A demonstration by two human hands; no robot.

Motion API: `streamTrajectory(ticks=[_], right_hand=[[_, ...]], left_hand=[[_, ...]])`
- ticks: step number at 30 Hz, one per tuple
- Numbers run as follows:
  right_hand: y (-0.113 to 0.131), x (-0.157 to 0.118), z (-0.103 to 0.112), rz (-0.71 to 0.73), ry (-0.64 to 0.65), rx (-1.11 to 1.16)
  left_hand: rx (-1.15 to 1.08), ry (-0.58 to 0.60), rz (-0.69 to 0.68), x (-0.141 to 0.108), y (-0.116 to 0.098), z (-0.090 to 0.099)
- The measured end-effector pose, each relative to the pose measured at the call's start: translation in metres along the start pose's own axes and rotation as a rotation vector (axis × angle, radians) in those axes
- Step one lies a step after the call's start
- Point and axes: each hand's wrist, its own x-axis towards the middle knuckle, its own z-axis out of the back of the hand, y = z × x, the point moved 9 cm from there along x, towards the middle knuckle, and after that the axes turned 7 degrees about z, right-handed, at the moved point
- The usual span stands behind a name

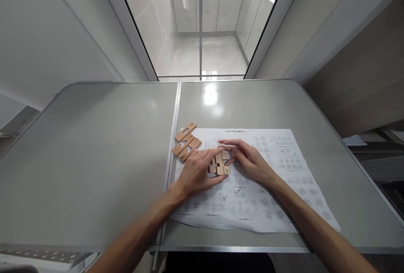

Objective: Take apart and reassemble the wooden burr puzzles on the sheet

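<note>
Several notched wooden pieces [220,164] lie together on a printed paper sheet [277,205]. My left hand [198,170] is closed around their left side, thumb at the near edge and fingers over the far edge. At their right side, my right hand [249,160] has its fingers curved and apart, with fingertips close to the pieces; whether they touch is hard to tell. More wooden pieces [187,141], marked with numbers, lie edge to edge to the left of the sheet's top corner and partly on it.
The grey folding table [110,155] has a metal seam [174,138] running left of the sheet. Small dark and silvery marks or bits show on the paper near my wrists. A glass door stands beyond the far edge, and a keyboard [44,256] is at lower left.
</note>
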Motion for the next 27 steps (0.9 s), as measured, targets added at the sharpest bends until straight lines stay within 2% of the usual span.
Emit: streamTrajectory(ticks=[3,12,27], right_hand=[[0.0,-0.001,0.002,-0.019,-0.032,-0.036],[-0.005,-0.001,0.014,-0.059,-0.177,-0.102],[0.0,0.0,0.012,-0.046,-0.184,-0.119]], left_hand=[[-0.043,-0.003,0.003,0.0,0.0,0.002],[-0.073,-0.138,0.114,-0.002,0.012,0.014],[0.185,-0.301,0.197,-0.006,0.015,0.021]])
